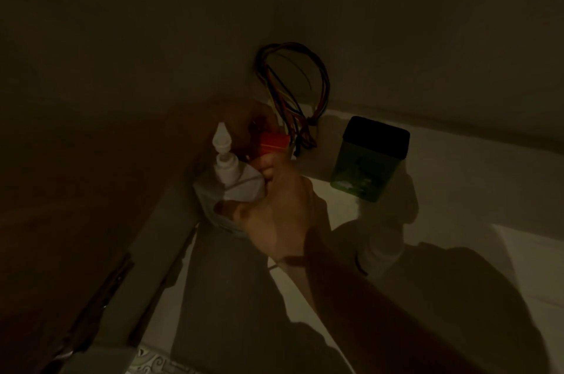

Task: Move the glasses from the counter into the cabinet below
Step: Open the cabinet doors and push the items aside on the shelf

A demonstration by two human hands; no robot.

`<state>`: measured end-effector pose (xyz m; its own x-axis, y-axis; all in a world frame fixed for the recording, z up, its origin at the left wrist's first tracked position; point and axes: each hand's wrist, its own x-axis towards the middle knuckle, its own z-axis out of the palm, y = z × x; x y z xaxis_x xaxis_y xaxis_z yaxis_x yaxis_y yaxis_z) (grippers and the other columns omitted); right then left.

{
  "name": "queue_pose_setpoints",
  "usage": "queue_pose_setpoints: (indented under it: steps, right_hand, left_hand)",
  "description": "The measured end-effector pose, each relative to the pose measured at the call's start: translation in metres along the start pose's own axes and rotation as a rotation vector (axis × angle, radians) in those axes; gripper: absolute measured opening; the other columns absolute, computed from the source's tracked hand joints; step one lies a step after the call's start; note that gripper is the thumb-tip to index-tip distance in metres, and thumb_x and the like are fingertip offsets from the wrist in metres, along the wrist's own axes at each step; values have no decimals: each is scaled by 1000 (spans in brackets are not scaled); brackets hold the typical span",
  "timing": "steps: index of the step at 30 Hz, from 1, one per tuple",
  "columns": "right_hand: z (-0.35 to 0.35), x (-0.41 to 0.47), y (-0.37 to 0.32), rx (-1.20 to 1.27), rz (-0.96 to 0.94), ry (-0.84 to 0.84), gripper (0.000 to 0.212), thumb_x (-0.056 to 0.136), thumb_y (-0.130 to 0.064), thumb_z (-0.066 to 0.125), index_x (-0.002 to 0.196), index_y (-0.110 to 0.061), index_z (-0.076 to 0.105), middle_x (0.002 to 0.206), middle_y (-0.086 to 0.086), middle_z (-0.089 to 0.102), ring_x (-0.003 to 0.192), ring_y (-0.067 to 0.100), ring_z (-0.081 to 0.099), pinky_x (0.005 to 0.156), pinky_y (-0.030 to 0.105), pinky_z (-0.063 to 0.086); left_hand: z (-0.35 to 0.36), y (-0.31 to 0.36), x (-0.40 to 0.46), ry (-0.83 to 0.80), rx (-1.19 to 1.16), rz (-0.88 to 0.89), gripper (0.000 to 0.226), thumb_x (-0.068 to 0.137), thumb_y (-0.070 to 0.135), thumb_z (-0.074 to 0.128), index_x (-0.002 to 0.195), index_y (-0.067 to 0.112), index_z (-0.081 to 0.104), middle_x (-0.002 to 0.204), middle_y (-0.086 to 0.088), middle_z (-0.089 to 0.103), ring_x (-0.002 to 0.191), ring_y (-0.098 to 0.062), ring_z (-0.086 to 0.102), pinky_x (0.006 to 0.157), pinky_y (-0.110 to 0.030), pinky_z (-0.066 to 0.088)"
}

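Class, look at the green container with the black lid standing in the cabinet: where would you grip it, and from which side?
Grip the green container around its flat-sided body just below the black lid, coming from the open front right; the wire bundle and right hand crowd its left.

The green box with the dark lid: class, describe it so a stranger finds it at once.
Start at the pale cabinet floor. Right of the hand and the bundle of wires stands the green box. Nothing else is green, square-cornered and dark-lidded.

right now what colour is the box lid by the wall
Black lid on a green box, seen in the head view.
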<state>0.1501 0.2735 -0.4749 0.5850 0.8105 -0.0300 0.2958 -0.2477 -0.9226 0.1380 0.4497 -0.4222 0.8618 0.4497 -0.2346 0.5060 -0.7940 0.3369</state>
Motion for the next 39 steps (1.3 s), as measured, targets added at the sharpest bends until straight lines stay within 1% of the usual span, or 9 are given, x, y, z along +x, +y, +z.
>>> queue_pose_setpoints:
  steps: [5,9,14,19,23,26,29,33,39]
  right_hand:
    - [8,0,-4,-4,-8,-16,69,74,-33,90,131,-30,51,127,-5,63,118,20,60,98,44,54]
    - [12,2,-7,-43,8,-73,81,78,-32,88,144,-26,42,139,2,56,129,26,54,103,47,52]
    - [-7,-2,-15,-51,-5,-149,80,79,-27,87,146,-29,43,141,-1,55,130,23,54,105,45,52]
    - [-118,-4,0,-225,-250,199,34,81,3,75,105,-21,73,95,-6,71,89,14,71,76,34,61]
    - [-197,19,17,-447,-205,446,31,84,-17,81,106,-30,64,98,-14,67,86,7,69,62,13,49]
    - [-211,42,33,-601,-78,199,73,83,-29,83,147,-24,47,144,5,53,131,26,52,100,25,42]
    - [-199,53,46,-594,-67,-42,95,83,-31,84,159,-28,27,161,5,33,150,24,29,109,20,17]
    - [-187,59,55,-598,-89,32,86,84,-20,82,156,-28,36,141,12,49,134,33,48,112,47,43]
    - [-193,33,52,-531,-174,138,82,76,-23,89,148,-28,49,126,4,57,115,21,57,95,34,51]
  left_hand:
    - [-12,-8,12,-21,-188,-2,36,93,2,66,129,6,62,131,-13,62,113,-23,60,70,-2,43]
    - [-32,2,10,92,-462,-157,17,97,11,62,99,27,67,124,-11,67,110,-23,64,86,-28,51]
    - [-45,43,-10,287,-314,-31,15,96,25,65,109,19,70,119,-3,68,114,-25,63,102,-42,49]
    - [17,90,-73,751,-218,87,23,90,42,56,101,28,69,86,12,67,69,-2,60,57,-20,47]
    - [91,133,-96,576,-246,171,47,86,62,51,127,38,50,123,10,57,104,-5,55,87,-25,47]
    - [138,141,-90,384,-144,157,85,77,74,59,146,55,12,156,15,22,137,-12,26,107,-27,18]
    - [169,138,-83,289,-117,217,95,83,65,59,149,56,-8,164,13,9,145,-12,10,113,-26,4]
    - [182,141,-76,266,-202,236,73,93,35,59,154,43,21,152,2,41,135,-26,40,112,-41,35]
    - [173,136,-108,366,-296,261,57,88,32,66,141,36,45,127,1,61,112,-22,61,91,-44,54]
